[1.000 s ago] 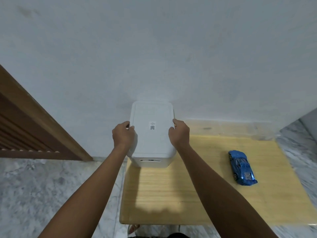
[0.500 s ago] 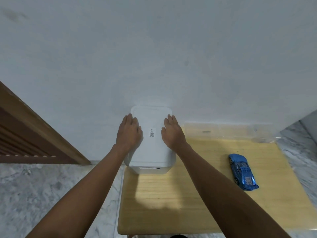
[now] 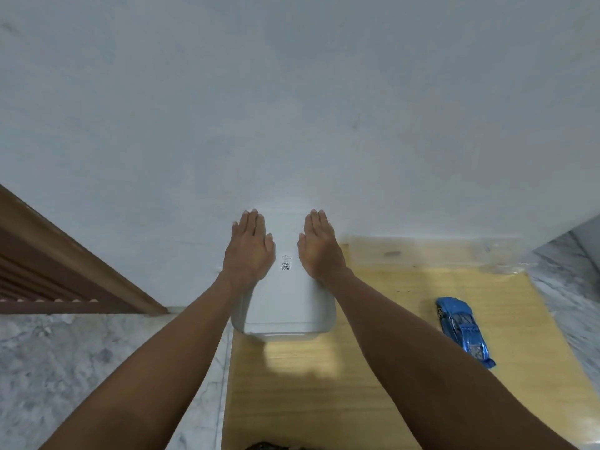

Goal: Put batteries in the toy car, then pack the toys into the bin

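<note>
Bin [image 3: 285, 306], white w/ lid on, sits at far-left corner of wooden table [image 3: 373, 384], up against wall [image 3: 292, 108]. QR sticker [image 3: 286, 266] on lid, btwn both hands. Left hand [image 3: 249, 250] & right hand [image 3: 319, 246] lie flat on lid, fingers straight, gripping nothing. Blue toy car [image 3: 464, 329] on table, well apart to the right of bin. Marble floor [image 3: 81, 368] at left, wooden frame [image 3: 65, 264] beyond.

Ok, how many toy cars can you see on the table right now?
1. A blue toy car lies on the light wooden table, right of the white lidded plastic bin. Both hands, left hand and right hand, lie flat on the lid; anything inside is hidden.
</note>
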